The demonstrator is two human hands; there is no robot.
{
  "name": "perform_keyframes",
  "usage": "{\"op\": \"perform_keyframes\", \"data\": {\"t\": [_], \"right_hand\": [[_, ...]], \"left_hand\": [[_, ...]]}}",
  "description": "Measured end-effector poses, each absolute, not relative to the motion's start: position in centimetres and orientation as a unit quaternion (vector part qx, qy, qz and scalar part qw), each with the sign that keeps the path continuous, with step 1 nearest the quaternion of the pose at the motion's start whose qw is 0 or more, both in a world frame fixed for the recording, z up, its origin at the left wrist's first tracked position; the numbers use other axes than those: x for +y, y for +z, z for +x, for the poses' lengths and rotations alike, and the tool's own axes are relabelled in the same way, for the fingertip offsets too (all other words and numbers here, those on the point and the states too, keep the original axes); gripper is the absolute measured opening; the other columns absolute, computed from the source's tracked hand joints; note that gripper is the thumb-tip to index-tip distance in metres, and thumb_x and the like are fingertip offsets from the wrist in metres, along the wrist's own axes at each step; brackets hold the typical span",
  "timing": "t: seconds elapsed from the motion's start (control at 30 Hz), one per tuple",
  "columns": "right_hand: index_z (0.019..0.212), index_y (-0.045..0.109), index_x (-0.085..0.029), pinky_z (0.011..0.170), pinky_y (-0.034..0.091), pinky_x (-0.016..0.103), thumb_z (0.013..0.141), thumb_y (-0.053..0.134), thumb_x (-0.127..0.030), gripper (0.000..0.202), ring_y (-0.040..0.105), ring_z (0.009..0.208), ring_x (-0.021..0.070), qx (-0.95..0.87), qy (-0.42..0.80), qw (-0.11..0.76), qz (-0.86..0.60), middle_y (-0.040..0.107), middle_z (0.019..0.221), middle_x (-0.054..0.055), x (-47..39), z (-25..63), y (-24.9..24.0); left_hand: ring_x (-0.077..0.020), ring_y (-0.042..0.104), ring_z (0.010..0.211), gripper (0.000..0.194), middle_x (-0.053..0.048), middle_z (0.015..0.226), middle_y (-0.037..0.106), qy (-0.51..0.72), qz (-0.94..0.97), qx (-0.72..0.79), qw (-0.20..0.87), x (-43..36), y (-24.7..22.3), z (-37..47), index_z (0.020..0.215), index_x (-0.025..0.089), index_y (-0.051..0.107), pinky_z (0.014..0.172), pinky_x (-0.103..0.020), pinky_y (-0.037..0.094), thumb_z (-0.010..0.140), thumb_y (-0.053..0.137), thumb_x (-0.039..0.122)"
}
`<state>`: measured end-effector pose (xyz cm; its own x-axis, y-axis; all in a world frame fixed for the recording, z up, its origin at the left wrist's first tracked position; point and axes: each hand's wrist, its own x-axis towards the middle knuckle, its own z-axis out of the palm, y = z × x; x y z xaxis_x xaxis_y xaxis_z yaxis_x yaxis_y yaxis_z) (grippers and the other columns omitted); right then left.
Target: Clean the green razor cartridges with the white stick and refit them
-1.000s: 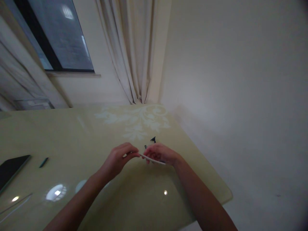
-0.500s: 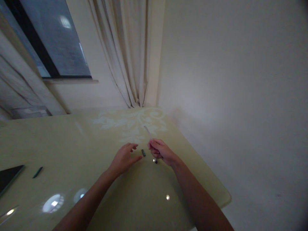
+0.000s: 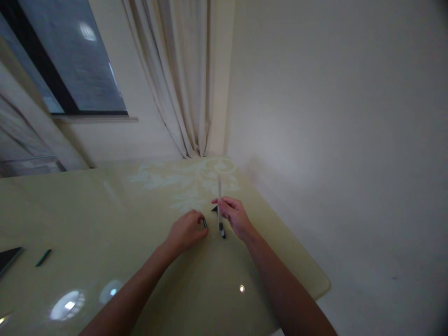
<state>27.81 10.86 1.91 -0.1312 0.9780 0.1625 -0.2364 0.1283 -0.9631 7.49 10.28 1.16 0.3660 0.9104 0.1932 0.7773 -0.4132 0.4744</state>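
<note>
Since the preceding frame, the left hand (image 3: 187, 229) has closed in around a small dark piece (image 3: 205, 223), and the pale strip (image 3: 219, 186) in the right hand (image 3: 234, 215) has swung from a leftward slant to nearly vertical in the view. Both hands work over a glossy pale table (image 3: 168, 298) with a white floral pattern (image 3: 187, 182) near its far edge. At the far left of the table lie a dark flat panel (image 3: 9, 259), cut off by the view's edge, and a slim green-black object (image 3: 43, 257) just beside it; both are well apart from the hands. A beige curtain (image 3: 178, 70) and a dark-framed window (image 3: 73, 56) stand beyond the table, and a plain wall (image 3: 315, 116) borders its right side. Between the hands, a black part (image 3: 214, 209) shows left of the strip and a dark end piece (image 3: 223, 230) near its lower end; the strip partly covers this area, so whether they connect cannot be determined. Left hand: thumb and fingers narrowly spaced, small dark piece between them; firmness of grip cannot be determined. Right hand: fingers closed, pinching the strip along its length.
</note>
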Motion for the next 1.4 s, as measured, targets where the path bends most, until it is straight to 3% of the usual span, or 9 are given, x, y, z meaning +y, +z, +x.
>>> {"op": "perform_keyframes", "data": {"t": [0.1, 0.2, 0.27, 0.4, 0.5, 0.63, 0.93, 1.13, 1.4], "right_hand": [[0.100, 0.076, -0.018, 0.051, 0.032, 0.025, 0.085, 0.077, -0.062, 0.047, 0.039, 0.050, 0.0113, -0.511, 0.550, 0.559, -0.352, 0.049, 0.056, -0.006, 10.7, 27.7, 2.1], [0.106, 0.075, -0.019, 0.059, 0.045, 0.027, 0.085, 0.077, -0.056, 0.043, 0.061, 0.059, 0.0142, -0.506, 0.591, 0.544, -0.314, 0.076, 0.081, 0.005, 10.0, 27.1, 2.7], [0.103, 0.075, -0.018, 0.061, 0.048, 0.027, 0.086, 0.076, -0.054, 0.039, 0.069, 0.065, 0.0162, -0.495, 0.633, 0.523, -0.284, 0.080, 0.094, 0.010, 9.3, 26.4, 3.1], [0.085, 0.069, -0.018, 0.053, 0.047, 0.025, 0.084, 0.081, -0.053, 0.037, 0.065, 0.055, 0.0131, -0.495, 0.651, 0.494, -0.295, 0.078, 0.084, 0.007, 7.9, 24.6, 3.1], [0.082, 0.068, -0.018, 0.046, 0.043, 0.023, 0.079, 0.088, -0.051, 0.038, 0.058, 0.047, 0.0106, -0.516, 0.641, 0.459, -0.335, 0.072, 0.072, 0.001, 7.1, 23.4, 2.5], [0.081, 0.073, -0.018, 0.044, 0.040, 0.021, 0.081, 0.088, -0.051, 0.037, 0.053, 0.045, 0.0107, -0.545, 0.637, 0.402, -0.368, 0.060, 0.053, -0.004, 6.3, 22.8, 1.6], [0.081, 0.076, -0.017, 0.044, 0.038, 0.021, 0.080, 0.088, -0.054, 0.038, 0.049, 0.046, 0.0098, -0.560, 0.654, 0.349, -0.369, 0.057, 0.053, -0.004, 5.3, 22.8, 1.6], [0.078, 0.076, -0.017, 0.043, 0.035, 0.021, 0.078, 0.089, -0.051, 0.036, 0.048, 0.046, 0.0093, -0.516, 0.687, 0.361, -0.361, 0.057, 0.052, -0.005, 5.1, 22.7, 1.5], [0.072, 0.071, -0.015, 0.042, 0.033, 0.020, 0.071, 0.092, -0.055, 0.045, 0.044, 0.043, 0.0079, -0.478, 0.713, 0.362, -0.364, 0.055, 0.049, -0.006, 5.0, 22.3, 1.2]], "left_hand": [[-0.0248, 0.071, 0.085, 0.022, -0.008, 0.101, 0.075, 0.241, 0.809, 0.517, 0.138, 8.6, 1.6, 6.4, 0.106, 0.022, 0.075, 0.078, -0.035, 0.052, 0.087, 0.070, 0.032], [-0.0201, 0.067, 0.074, 0.029, -0.006, 0.103, 0.073, 0.265, 0.805, 0.515, 0.128, 6.3, 2.0, 4.9, 0.117, 0.023, 0.071, 0.074, -0.034, 0.054, 0.092, 0.066, 0.036], [-0.0185, 0.066, 0.072, 0.030, -0.005, 0.102, 0.072, 0.314, 0.799, 0.500, 0.111, 4.8, 2.1, 3.9, 0.121, 0.024, 0.069, 0.072, -0.033, 0.055, 0.093, 0.066, 0.035], [-0.0160, 0.063, 0.068, 0.033, -0.005, 0.099, 0.072, 0.384, 0.790, 0.474, 0.067, 2.5, 1.8, 2.5, 0.125, 0.024, 0.067, 0.068, -0.030, 0.056, 0.094, 0.069, 0.034], [-0.0158, 0.064, 0.068, 0.034, -0.006, 0.100, 0.073, 0.410, 0.784, 0.465, 0.037, 1.6, 1.5, 2.1, 0.128, 0.024, 0.066, 0.068, -0.030, 0.057, 0.095, 0.070, 0.033], [-0.0166, 0.066, 0.066, 0.032, -0.007, 0.101, 0.075, 0.428, 0.782, 0.453, 0.009, 0.9, 1.4, 2.0, 0.125, 0.025, 0.067, 0.066, -0.030, 0.058, 0.094, 0.073, 0.030], [-0.0228, 0.075, 0.076, 0.035, -0.008, 0.103, 0.079, 0.414, 0.790, 0.451, -0.005, 0.5, 1.1, 2.2, 0.125, 0.026, 0.068, 0.076, -0.036, 0.063, 0.091, 0.074, 0.026], [-0.0171, 0.067, 0.066, 0.040, -0.005, 0.100, 0.074, 0.431, 0.784, 0.446, 0.042, 0.3, 1.6, 2.3, 0.128, 0.028, 0.063, 0.064, -0.030, 0.060, 0.090, 0.075, 0.024], [-0.0137, 0.064, 0.068, 0.037, -0.003, 0.100, 0.068, 0.457, 0.772, 0.431, 0.097, 0.2, 1.3, 2.5, 0.128, 0.026, 0.062, 0.063, -0.026, 0.059, 0.093, 0.071, 0.017]]}}
